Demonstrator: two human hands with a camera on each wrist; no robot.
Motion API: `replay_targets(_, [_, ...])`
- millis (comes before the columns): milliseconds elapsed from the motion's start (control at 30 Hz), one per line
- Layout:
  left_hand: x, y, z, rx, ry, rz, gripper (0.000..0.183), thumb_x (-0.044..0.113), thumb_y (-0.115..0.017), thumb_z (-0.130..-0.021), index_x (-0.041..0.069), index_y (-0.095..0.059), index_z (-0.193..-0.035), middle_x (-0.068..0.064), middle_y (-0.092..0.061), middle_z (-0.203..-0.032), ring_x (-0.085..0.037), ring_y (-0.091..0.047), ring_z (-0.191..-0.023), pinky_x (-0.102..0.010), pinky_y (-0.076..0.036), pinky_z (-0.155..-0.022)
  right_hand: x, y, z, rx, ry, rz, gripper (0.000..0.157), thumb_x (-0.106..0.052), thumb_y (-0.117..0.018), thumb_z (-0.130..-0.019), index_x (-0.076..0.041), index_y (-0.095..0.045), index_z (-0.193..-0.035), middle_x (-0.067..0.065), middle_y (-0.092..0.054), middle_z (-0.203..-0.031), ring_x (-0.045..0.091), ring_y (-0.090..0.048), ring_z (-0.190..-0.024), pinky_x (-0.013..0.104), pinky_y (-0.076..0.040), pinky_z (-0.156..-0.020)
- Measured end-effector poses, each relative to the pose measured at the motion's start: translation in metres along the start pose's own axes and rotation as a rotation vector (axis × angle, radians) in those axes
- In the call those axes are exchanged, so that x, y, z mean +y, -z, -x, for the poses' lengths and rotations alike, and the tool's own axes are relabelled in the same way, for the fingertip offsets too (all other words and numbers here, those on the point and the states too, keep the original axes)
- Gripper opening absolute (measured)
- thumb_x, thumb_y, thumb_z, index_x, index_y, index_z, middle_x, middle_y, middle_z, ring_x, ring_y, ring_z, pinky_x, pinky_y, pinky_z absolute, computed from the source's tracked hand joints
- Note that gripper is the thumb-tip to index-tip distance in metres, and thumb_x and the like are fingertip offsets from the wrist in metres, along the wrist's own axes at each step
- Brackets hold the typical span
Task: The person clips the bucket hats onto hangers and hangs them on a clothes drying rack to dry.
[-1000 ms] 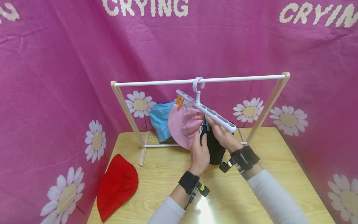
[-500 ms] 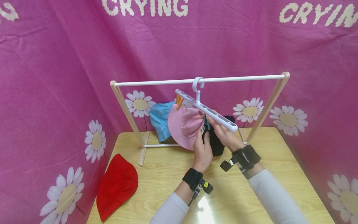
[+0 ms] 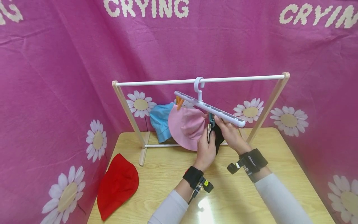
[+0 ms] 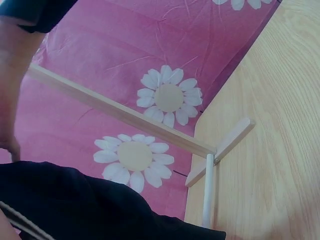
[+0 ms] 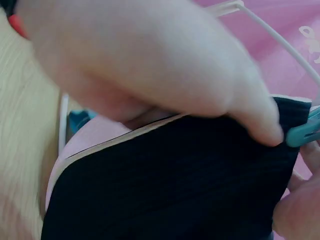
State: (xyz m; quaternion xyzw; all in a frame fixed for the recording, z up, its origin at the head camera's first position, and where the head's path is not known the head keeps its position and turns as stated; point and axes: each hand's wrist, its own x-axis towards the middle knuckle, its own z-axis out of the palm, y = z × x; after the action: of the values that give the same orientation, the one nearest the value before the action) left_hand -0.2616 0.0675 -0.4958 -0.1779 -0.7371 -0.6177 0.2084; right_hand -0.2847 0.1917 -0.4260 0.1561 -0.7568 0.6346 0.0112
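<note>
In the head view, my left hand (image 3: 206, 152) pinches the edge of a black hat (image 3: 219, 137) with a pale inner band, thumb on the near side. My right hand (image 3: 231, 134) grips a teal clothespin (image 3: 211, 119) under the right half of a pale lavender hanger (image 3: 216, 110). The right wrist view shows the clothespin (image 5: 302, 135) at the corner of the black fabric (image 5: 165, 185), close to my left thumb. A pink hat (image 3: 185, 127) hangs from an orange clothespin (image 3: 179, 102) at the hanger's left end.
The hanger hooks over the white rod (image 3: 156, 83) of a wooden rack (image 3: 126, 110). Behind the pink hat is a light blue hat (image 3: 161, 121). A red hat (image 3: 118, 186) lies on the left of the wooden table (image 3: 162, 174). Pink flowered cloth (image 3: 223, 43) surrounds the table.
Both hands have shifted right with the black hat and teal clothespin. The hanger's right end has swung right and slightly up, and less of the black hat shows.
</note>
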Motion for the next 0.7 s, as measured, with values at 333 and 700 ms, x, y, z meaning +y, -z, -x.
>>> replay_targets(333, [0.002, -0.001, -0.004, -0.118, 0.058, -0.091, 0.046, 0.028, -0.048, -0.111, 0.011, -0.045, -0.154, -0.013, -0.063, -0.13, -0.02, -0.06, -0.122, -0.039, -0.05, -0.105, 0.021, 0.013, 0.014, 0.195, -0.005, 0.126, 0.053, -0.019, -0.068, -0.103, -0.001, -0.051, -0.15, 0.02, -0.057, -0.145, 0.025, -0.049, -0.135, 0.036, -0.038, -0.115])
replay_targets(700, [-0.004, 0.014, 0.002, -0.246, 0.184, -0.062, 0.068, 0.037, -0.049, -0.11, 0.017, -0.017, -0.168, -0.009, -0.041, -0.165, -0.017, -0.044, -0.147, -0.038, -0.035, -0.121, 0.024, 0.03, 0.038, 0.208, 0.052, 0.062, 0.064, -0.01, -0.079, -0.093, -0.008, -0.051, -0.151, 0.014, -0.053, -0.153, 0.029, -0.034, -0.151, 0.059, -0.017, -0.124])
